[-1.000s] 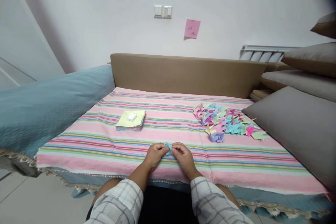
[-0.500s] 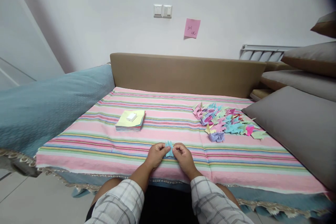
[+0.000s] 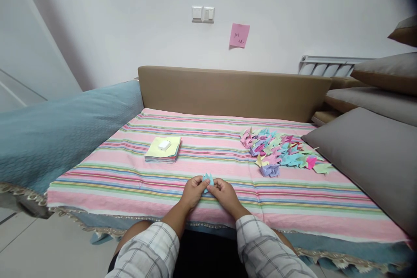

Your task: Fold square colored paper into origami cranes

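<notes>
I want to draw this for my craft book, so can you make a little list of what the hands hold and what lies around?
Left hand: pinches the blue folded paper
Right hand: pinches the same paper, opposite side
Surface: striped cloth
Back left: stack of paper squares, small white object on top
Back right: pile of folded paper shapes, many colours, beside a grey cushion
Wall: pink note
</notes>
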A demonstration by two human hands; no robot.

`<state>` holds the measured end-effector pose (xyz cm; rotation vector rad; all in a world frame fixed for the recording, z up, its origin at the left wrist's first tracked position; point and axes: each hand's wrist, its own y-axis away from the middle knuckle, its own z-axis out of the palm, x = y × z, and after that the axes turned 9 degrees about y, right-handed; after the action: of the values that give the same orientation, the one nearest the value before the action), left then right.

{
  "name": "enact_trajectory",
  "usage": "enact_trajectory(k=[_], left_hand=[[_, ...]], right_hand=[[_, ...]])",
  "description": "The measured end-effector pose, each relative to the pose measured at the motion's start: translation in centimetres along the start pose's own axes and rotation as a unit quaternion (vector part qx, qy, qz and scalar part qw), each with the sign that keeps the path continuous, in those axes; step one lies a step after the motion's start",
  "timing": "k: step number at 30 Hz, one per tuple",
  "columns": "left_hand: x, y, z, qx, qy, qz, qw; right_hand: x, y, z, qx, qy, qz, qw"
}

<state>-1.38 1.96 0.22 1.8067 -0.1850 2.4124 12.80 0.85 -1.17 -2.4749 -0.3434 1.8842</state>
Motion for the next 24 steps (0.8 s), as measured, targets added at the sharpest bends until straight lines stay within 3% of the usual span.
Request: enact_trajectory(k=[7, 16, 24], left_hand=[[-0.17, 0.09, -0.04, 0.010, 0.010, 0.008, 1.000], [-0.48, -0.30, -0.15, 0.031, -0.005, 0.020, 0.999], [-0.09, -0.41, -0.55, -0.065, 0.090, -0.049, 0.993]], right_hand=[[-0.13, -0.07, 0.21, -0.009, -0.060, 0.034, 0.998], [0.08, 0.02, 0.32, -0.013, -0.031, 0.029, 0.999], [0.45, -0.37, -0.02, 0.036, -0.074, 0.056, 0.995]])
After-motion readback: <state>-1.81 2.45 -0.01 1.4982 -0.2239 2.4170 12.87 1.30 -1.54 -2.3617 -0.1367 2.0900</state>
